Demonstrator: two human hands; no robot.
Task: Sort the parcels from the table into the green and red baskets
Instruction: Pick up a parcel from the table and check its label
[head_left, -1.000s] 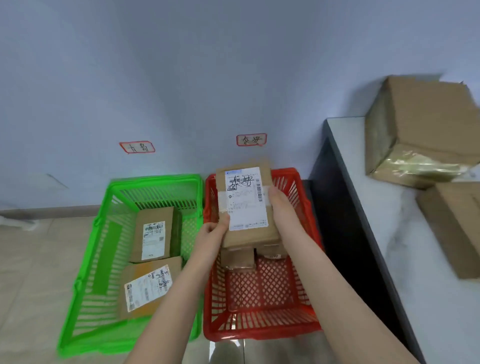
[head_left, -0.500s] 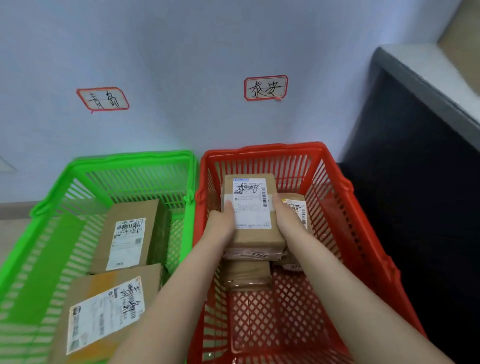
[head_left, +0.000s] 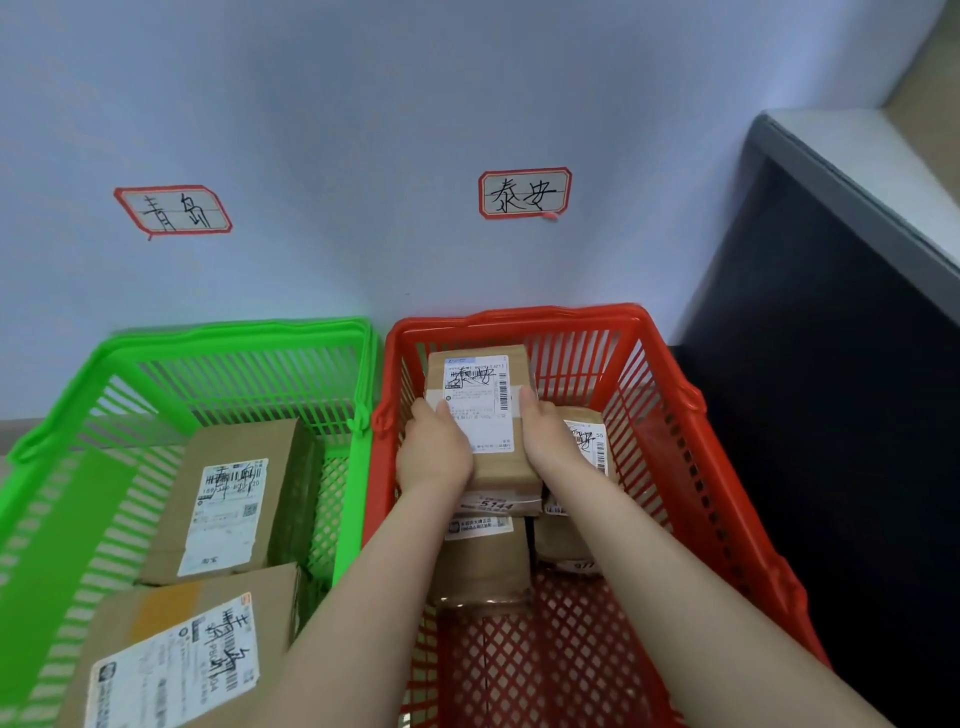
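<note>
Cardboard parcel (head_left: 480, 400) with a white shipping label, held inside the red basket (head_left: 519, 317) near its far wall, over a lower parcel (head_left: 485, 564) and beside a side parcel (head_left: 589, 441). The left hand (head_left: 434, 457) and right hand (head_left: 548, 441) clasp its two sides, thumbs on top. Just left of the red basket, the green basket (head_left: 234, 332) contains two labelled boxes (head_left: 228, 504). Right of the red basket stands the bench (head_left: 857, 156).
</note>
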